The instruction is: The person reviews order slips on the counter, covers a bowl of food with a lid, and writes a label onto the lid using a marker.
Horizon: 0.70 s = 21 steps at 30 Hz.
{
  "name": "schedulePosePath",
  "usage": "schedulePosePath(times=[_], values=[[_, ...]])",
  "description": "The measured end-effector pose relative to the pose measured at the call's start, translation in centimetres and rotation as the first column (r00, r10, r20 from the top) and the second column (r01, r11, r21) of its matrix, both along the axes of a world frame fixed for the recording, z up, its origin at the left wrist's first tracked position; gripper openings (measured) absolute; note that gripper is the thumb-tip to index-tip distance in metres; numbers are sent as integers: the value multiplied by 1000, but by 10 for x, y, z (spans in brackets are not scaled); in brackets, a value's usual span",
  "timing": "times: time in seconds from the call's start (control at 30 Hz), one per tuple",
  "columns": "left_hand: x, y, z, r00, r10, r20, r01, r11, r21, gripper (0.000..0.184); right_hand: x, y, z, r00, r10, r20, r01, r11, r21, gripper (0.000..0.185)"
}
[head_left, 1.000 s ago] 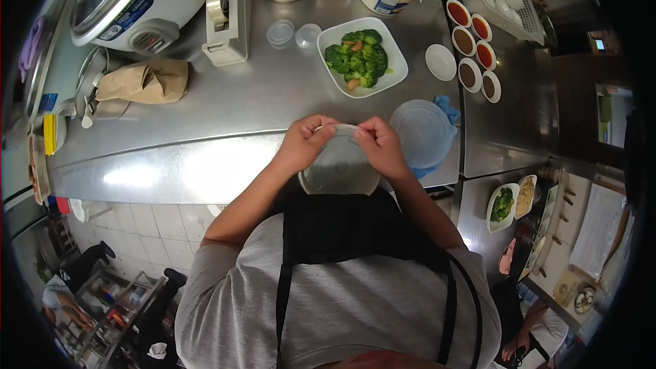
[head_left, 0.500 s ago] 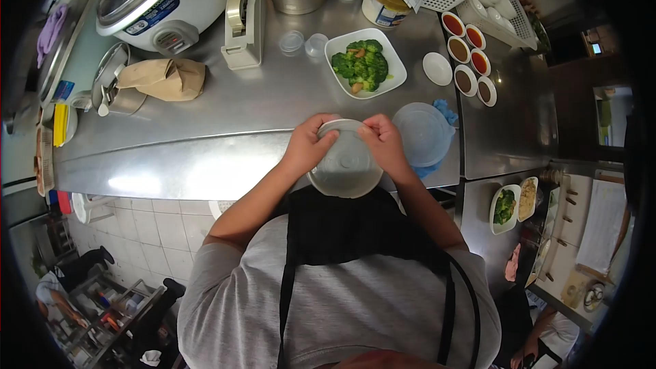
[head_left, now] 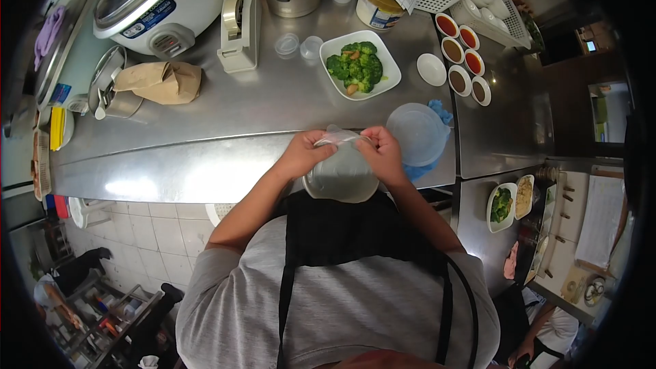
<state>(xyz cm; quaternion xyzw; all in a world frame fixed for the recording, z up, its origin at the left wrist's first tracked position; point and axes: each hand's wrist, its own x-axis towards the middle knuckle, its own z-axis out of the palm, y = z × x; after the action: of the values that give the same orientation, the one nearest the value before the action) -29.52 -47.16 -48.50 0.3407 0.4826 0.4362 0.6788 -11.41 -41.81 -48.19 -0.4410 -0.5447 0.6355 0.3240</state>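
Observation:
A round, translucent plastic container (head_left: pixel 340 176) is held close against my black apron, over the counter's front edge. At its far side, a piece of clear thin plastic (head_left: pixel 336 133) bunches up between the fingers. My left hand (head_left: pixel 305 154) pinches this plastic on the left, thumb on top. My right hand (head_left: pixel 380 155) pinches it on the right. Whether the plastic is a bag, a film or part of a lid, I cannot tell. Just right of my right hand lies a round, translucent lid or container (head_left: pixel 415 133), with blue plastic under it. Beyond my hands sits a white bowl of broccoli (head_left: pixel 359 70).
Sauce cups (head_left: pixel 452 50) and a small white dish (head_left: pixel 432 69) stand at the right. A tape dispenser (head_left: pixel 239 34), small clear cups (head_left: pixel 287 44), a paper bag (head_left: pixel 160 82) and a rice cooker (head_left: pixel 164 10) are at the left. Other people are at the lower edges.
The clear plastic at the container's far side now stands up bunched between my fingers. Both hands have drawn slightly nearer to me, and the view has shifted a little.

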Motion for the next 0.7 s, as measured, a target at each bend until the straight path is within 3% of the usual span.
schedulePosePath(times=[0.13, 0.63, 0.7], values=[[1, -2, 4, 999, 26, -38, -25, 999, 26, 23, -4, 5, 3, 1000, 8, -2, -8, 999, 31, 15], [0, -4, -7, 989, 85, 121, -83, 996, -21, 32, -7, 11, -4, 998, 68, -2, -67, 996, 55, 12], [3, -3, -6, 987, 139, 74, -141, 990, 15, 32, -8, 12, -4, 997, 75, 21, -77, 996, 54, 12]])
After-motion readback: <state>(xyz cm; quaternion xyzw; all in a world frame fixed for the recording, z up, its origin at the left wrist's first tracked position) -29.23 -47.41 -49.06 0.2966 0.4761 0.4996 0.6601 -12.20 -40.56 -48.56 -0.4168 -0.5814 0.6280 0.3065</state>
